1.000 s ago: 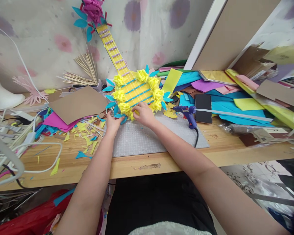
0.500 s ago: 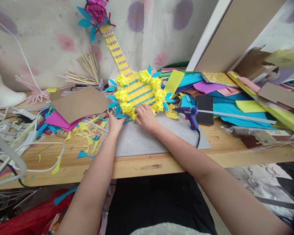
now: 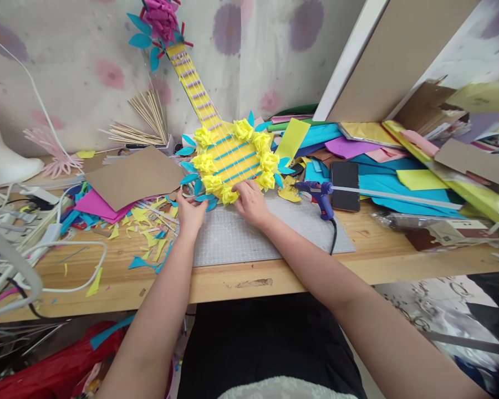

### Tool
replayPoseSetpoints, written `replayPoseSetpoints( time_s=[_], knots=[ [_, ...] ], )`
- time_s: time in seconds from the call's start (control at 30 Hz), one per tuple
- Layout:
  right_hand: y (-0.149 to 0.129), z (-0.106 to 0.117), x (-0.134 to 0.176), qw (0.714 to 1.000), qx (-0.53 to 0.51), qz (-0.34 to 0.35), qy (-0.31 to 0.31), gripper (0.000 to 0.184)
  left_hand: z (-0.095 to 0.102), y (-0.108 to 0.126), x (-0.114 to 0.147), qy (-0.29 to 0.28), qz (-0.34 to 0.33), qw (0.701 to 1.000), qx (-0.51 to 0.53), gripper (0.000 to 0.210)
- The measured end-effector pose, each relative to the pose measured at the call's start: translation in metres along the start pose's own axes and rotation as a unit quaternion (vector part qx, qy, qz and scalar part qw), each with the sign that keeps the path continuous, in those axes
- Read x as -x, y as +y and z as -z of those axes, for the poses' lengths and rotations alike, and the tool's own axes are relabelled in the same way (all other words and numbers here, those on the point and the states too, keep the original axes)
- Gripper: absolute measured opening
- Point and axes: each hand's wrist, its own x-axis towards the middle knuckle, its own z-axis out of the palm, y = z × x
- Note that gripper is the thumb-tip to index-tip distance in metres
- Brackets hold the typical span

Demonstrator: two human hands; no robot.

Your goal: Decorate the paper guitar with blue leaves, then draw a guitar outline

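Observation:
A yellow craft guitar [image 3: 235, 160] leans back against the wall, its body ringed with yellow paper roses and blue leaves. Pale strings run up its neck to a magenta rose [image 3: 161, 21]. My right hand [image 3: 251, 205] curls its fingers over the lower edge of the body, beside a bottom rose [image 3: 228, 194]. At the lower left, my left hand [image 3: 190, 215] has thumb and forefinger apart, the thumb against a blue leaf [image 3: 205, 198]; its other fingers are partly hidden. Under both hands lies a grey cutting mat [image 3: 228, 244].
A blue glue gun [image 3: 321, 197] with a long glue stick lies right of the guitar, next to a black phone [image 3: 345, 185]. Coloured sheets [image 3: 403, 188] pile up at the right. Brown cardboard [image 3: 135, 177], paper scraps [image 3: 149, 227] and white cables [image 3: 75, 288] occupy the left.
My left hand has shifted slightly down and left along the guitar's lower edge. My right hand has slid a little to the right on the bottom rim. The view has drifted slightly.

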Motion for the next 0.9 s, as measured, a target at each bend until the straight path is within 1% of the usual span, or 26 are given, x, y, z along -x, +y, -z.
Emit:
replayPoseSetpoints(
  time_s=[0.07,0.1,0.13,0.17,0.2,0.27,0.33,0.47,0.57,0.73,0.9],
  knots=[
    [0.005,-0.001,0.002,0.999,-0.019,-0.008,0.037,0.031,0.009,0.003,0.009,0.058,-0.084,0.992,-0.07,0.076],
    [0.008,-0.002,0.002,0.998,-0.029,-0.013,0.057,0.031,0.012,0.005,0.013,0.08,-0.131,0.983,-0.1,0.075],
    [0.011,-0.002,0.002,0.996,-0.038,-0.018,0.075,0.031,0.015,0.006,0.017,0.088,-0.175,0.973,-0.125,0.076],
    [0.013,-0.002,0.003,0.994,-0.048,-0.023,0.091,0.031,0.017,0.007,0.021,0.081,-0.215,0.962,-0.144,0.077],
    [0.016,-0.002,0.003,0.992,-0.058,-0.028,0.105,0.031,0.018,0.008,0.023,0.061,-0.248,0.954,-0.159,0.078],
    [0.019,-0.001,0.004,0.987,-0.08,-0.043,0.133,0.03,0.016,0.01,0.028,0.009,-0.291,0.938,-0.187,0.081],
    [0.021,0.0,0.005,0.979,-0.105,-0.067,0.159,0.029,0.012,0.012,0.031,-0.032,-0.308,0.925,-0.219,0.084],
    [0.022,-0.001,0.006,0.97,-0.131,-0.096,0.179,0.028,0.006,0.016,0.034,-0.07,-0.322,0.902,-0.278,0.083],
    [0.024,-0.004,0.005,0.969,-0.135,-0.103,0.178,0.027,0.005,0.016,0.034,-0.08,-0.325,0.893,-0.302,0.082],
    [0.024,-0.005,0.005,0.971,-0.133,-0.109,0.164,0.025,0.002,0.014,0.033,-0.086,-0.328,0.887,-0.315,0.083],
    [0.022,-0.004,0.006,0.975,-0.128,-0.102,0.15,0.025,-0.001,0.011,0.03,-0.095,-0.33,0.882,-0.323,0.084]
  ],
)
